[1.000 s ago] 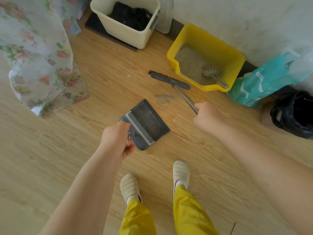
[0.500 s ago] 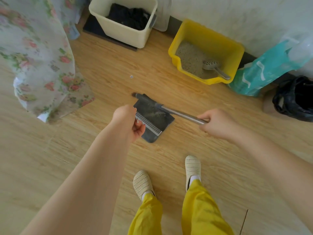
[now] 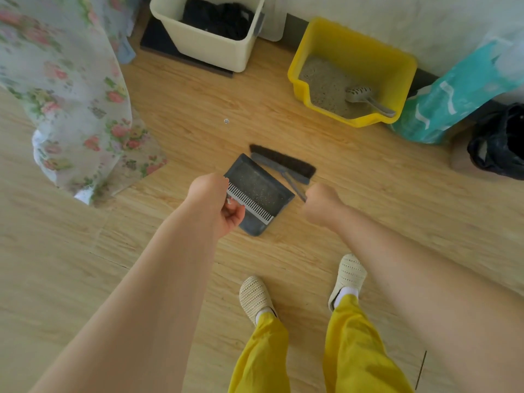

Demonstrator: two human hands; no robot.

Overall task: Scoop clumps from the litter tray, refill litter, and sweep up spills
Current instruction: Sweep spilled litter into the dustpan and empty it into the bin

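A dark grey dustpan (image 3: pixel 256 181) with a white comb edge sits low over the wood floor, specks of litter scattered inside it. My left hand (image 3: pixel 215 202) grips its handle, which is hidden under the hand. My right hand (image 3: pixel 321 204) grips the metal handle of a dark broom (image 3: pixel 283 163), whose bristle head lies along the pan's far edge. At the back right, against the wall, stands the yellow litter tray (image 3: pixel 397 69) holding grey litter, with a pale slotted scoop (image 3: pixel 365 96) lying in it.
A teal litter bag (image 3: pixel 453 95) leans beside the tray, with a black bag (image 3: pixel 499 143) right of it. A cream bin (image 3: pixel 207 45) holding dark cloth stands at the back. Floral fabric (image 3: pixel 71 95) hangs left. My slippered feet (image 3: pixel 255 296) stand below the dustpan.
The broom swept from near the tray toward the dustpan, crossed over it, and now its head lies at the pan's far edge. The small litter pile on the floor is gone; specks lie in the pan.
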